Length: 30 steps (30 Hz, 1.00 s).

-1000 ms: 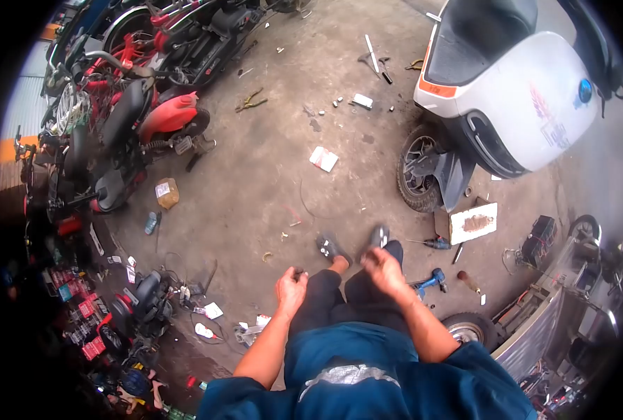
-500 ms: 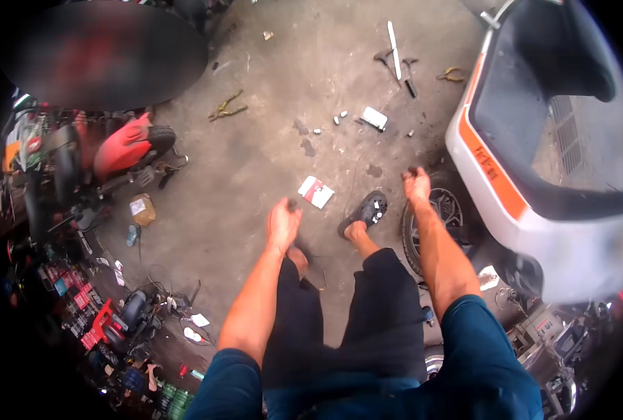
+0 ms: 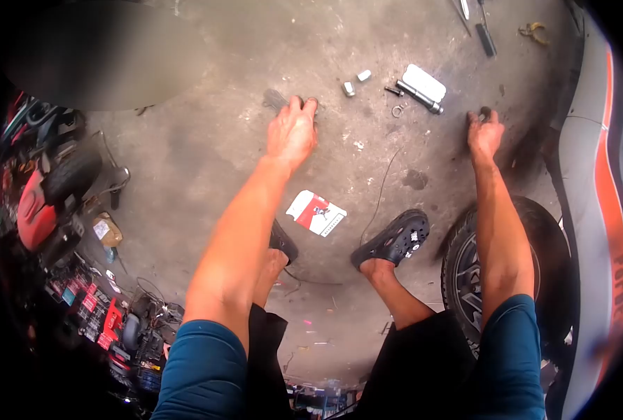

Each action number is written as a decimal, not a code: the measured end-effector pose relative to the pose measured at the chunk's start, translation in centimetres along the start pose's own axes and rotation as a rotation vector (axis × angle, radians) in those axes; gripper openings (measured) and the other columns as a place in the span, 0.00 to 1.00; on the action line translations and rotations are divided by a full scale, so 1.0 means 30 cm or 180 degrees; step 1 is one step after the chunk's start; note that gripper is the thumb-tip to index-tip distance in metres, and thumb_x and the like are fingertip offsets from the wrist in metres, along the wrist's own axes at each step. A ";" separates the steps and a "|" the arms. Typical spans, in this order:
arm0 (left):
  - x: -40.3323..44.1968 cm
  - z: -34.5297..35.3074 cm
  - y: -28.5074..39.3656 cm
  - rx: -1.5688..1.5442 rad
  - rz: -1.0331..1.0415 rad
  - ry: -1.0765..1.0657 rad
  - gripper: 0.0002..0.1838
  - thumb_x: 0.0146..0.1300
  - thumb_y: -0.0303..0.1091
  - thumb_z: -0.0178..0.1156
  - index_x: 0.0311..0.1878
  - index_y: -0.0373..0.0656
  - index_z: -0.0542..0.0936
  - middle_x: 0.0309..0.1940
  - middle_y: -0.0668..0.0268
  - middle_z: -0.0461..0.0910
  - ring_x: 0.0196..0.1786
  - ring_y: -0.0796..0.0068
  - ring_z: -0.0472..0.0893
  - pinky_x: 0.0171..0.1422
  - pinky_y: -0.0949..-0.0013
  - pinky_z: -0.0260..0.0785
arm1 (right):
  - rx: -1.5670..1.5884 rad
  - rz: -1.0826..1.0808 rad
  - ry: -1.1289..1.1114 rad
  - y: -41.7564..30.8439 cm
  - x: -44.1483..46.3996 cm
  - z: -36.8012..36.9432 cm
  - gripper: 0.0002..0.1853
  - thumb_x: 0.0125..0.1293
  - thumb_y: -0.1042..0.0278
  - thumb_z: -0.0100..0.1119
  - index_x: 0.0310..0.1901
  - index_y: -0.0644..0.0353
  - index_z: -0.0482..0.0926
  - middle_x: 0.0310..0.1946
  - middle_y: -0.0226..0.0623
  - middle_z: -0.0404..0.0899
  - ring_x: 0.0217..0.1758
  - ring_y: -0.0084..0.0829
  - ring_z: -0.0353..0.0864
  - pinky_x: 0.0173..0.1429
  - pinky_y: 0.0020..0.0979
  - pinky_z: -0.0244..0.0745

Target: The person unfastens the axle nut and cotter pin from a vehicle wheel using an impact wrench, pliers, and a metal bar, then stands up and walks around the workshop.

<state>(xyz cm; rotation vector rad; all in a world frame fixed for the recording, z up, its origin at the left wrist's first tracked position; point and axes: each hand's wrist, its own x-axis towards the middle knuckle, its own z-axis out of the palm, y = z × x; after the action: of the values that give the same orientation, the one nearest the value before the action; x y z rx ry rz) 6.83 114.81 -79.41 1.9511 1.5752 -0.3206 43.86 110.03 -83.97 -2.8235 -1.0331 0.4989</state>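
Note:
My left hand (image 3: 292,134) reaches down to the concrete floor, fingers curled together beside a dark stain. Whatever its fingertips close on is hidden. Lower on the right, my right hand (image 3: 485,136) is at floor level, its fingers bent around a small dark piece I cannot make out. Between the hands lie two short silver cylinders (image 3: 349,89), a small dark bolt (image 3: 394,91) and a metal ring (image 3: 397,110). A silver rod (image 3: 420,96) rests against a white box-like piece (image 3: 425,80). Nearer my feet is a red and white card packet (image 3: 316,213).
On the right stand a wheel (image 3: 462,273) and a grey body panel with an orange stripe (image 3: 609,182). Yellow-handled pliers (image 3: 534,32) and a black-handled tool (image 3: 486,40) lie at the top right. Red vehicle parts (image 3: 35,213) and clutter line the left side.
Both hands have moved forward and down to the floor, spreading farther apart. The view has come closer to the small metal parts, and the striped panel has slid toward the right edge.

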 end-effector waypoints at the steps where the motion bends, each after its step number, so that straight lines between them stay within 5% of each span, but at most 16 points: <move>1: 0.025 0.017 -0.012 0.0101 0.0020 -0.0087 0.21 0.59 0.31 0.61 0.57 0.47 0.73 0.53 0.54 0.72 0.54 0.48 0.76 0.56 0.50 0.71 | 0.0127 0.0015 -0.0084 0.024 0.015 0.024 0.21 0.61 0.58 0.64 0.54 0.56 0.77 0.47 0.51 0.77 0.55 0.49 0.77 0.58 0.43 0.72; 3: 0.054 0.040 -0.017 -0.0091 -0.0017 0.0045 0.16 0.58 0.32 0.63 0.49 0.44 0.75 0.46 0.55 0.73 0.50 0.49 0.78 0.52 0.52 0.72 | 0.0403 0.0027 -0.0225 0.058 0.055 0.047 0.19 0.60 0.63 0.65 0.53 0.56 0.78 0.49 0.48 0.76 0.55 0.47 0.77 0.58 0.42 0.72; 7: 0.099 0.010 0.094 -0.1122 -0.0195 0.0546 0.13 0.55 0.32 0.65 0.43 0.42 0.76 0.40 0.56 0.74 0.45 0.49 0.78 0.48 0.52 0.72 | 0.1699 -0.1931 0.0255 -0.184 -0.050 0.078 0.19 0.60 0.75 0.59 0.54 0.54 0.77 0.46 0.43 0.75 0.51 0.45 0.77 0.54 0.40 0.74; 8: 0.103 0.024 0.133 -0.1417 -0.0203 0.0696 0.13 0.55 0.32 0.65 0.42 0.42 0.76 0.39 0.56 0.74 0.43 0.48 0.79 0.46 0.52 0.71 | 0.1248 -0.1915 -0.0361 -0.341 -0.136 -0.011 0.20 0.60 0.76 0.57 0.55 0.55 0.77 0.44 0.45 0.73 0.49 0.47 0.76 0.52 0.40 0.74; 11: 0.181 0.095 0.205 -0.1171 -0.0181 0.0989 0.15 0.54 0.33 0.64 0.44 0.44 0.73 0.42 0.52 0.73 0.42 0.46 0.80 0.44 0.48 0.74 | 0.0697 -0.3323 -0.1082 -0.520 -0.193 0.082 0.22 0.55 0.78 0.55 0.54 0.57 0.76 0.43 0.47 0.73 0.50 0.49 0.75 0.51 0.44 0.74; 17: 0.227 0.118 0.166 -0.1106 -0.0019 0.0990 0.17 0.52 0.29 0.64 0.46 0.44 0.73 0.43 0.49 0.74 0.43 0.40 0.78 0.45 0.45 0.72 | -0.0047 -0.3582 -0.1456 -0.564 -0.197 0.149 0.15 0.56 0.74 0.56 0.47 0.59 0.75 0.47 0.46 0.73 0.52 0.50 0.74 0.52 0.46 0.73; 22: 0.048 -0.033 0.124 -0.1897 -0.0275 0.0948 0.15 0.53 0.29 0.65 0.44 0.39 0.75 0.42 0.50 0.75 0.45 0.46 0.78 0.47 0.54 0.72 | 0.1258 -0.2134 -0.1482 -0.482 -0.379 0.131 0.14 0.67 0.66 0.52 0.51 0.61 0.76 0.45 0.48 0.77 0.48 0.46 0.78 0.49 0.43 0.74; 24: -0.113 -0.127 0.133 -0.2549 -0.0278 0.0792 0.14 0.52 0.29 0.66 0.41 0.38 0.75 0.39 0.52 0.75 0.42 0.49 0.78 0.45 0.58 0.72 | 0.2911 0.0175 -0.2976 -0.454 -0.528 0.014 0.18 0.69 0.65 0.45 0.54 0.63 0.77 0.46 0.41 0.78 0.46 0.35 0.79 0.46 0.38 0.77; 27: -0.431 -0.394 0.243 -0.1951 -0.0045 0.0044 0.15 0.52 0.28 0.67 0.43 0.40 0.76 0.38 0.52 0.76 0.41 0.50 0.79 0.43 0.56 0.72 | 0.4439 0.2598 -0.2914 -0.495 -0.802 -0.255 0.16 0.69 0.60 0.47 0.50 0.60 0.78 0.47 0.38 0.76 0.49 0.36 0.77 0.54 0.40 0.74; 30: -0.718 -0.655 0.378 -0.1321 0.0778 -0.0451 0.19 0.51 0.29 0.68 0.47 0.43 0.77 0.41 0.54 0.77 0.44 0.49 0.79 0.45 0.55 0.74 | 0.5127 0.3291 -0.3118 -0.540 -0.985 -0.581 0.13 0.67 0.58 0.52 0.46 0.56 0.79 0.39 0.35 0.79 0.41 0.33 0.79 0.48 0.35 0.75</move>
<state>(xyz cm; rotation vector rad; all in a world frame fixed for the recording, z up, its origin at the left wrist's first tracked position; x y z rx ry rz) 8.31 107.84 -48.94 1.7268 1.1852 -0.0247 18.59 103.89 -56.36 -1.2165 0.7978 1.7279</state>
